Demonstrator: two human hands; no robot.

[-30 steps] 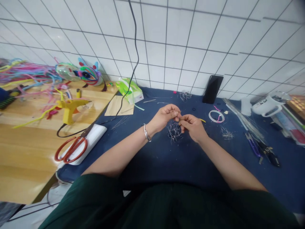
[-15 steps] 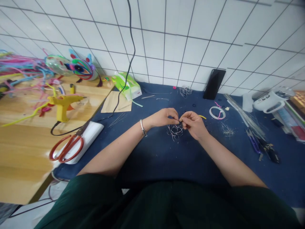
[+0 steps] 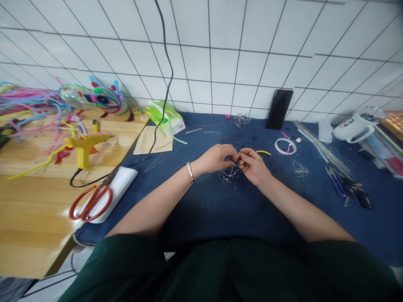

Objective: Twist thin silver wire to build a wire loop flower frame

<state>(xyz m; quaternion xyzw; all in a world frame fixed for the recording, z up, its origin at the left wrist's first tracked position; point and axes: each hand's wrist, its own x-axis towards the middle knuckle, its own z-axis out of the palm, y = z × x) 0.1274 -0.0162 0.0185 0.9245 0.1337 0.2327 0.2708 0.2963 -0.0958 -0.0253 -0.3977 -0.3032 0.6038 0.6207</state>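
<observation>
A small tangle of thin silvery wire (image 3: 228, 175) is just under my fingertips, over the dark blue cloth. My left hand (image 3: 218, 158), with a silver bangle at its wrist, is closed in a pinch at the tangle's upper edge. Close against it, my right hand (image 3: 254, 166) is also pinched, its thumb and forefinger meeting the left fingertips. Something small and dark shows between the two hands, too small to name. A yellow strip (image 3: 263, 152) lies just beyond my right hand.
Red-handled scissors (image 3: 91, 203) rest on a white box at left, below a yellow glue gun (image 3: 83, 149). A black phone (image 3: 279, 109) leans on the tiled wall. Pliers (image 3: 335, 180), a wire coil (image 3: 285, 146) and a white mug (image 3: 354, 128) are at right. A black cable (image 3: 165, 84) hangs down at centre-left.
The view has tilted and shifted slightly. My left fingers have bent a little more around the tangle's top, and both hands stay together.
</observation>
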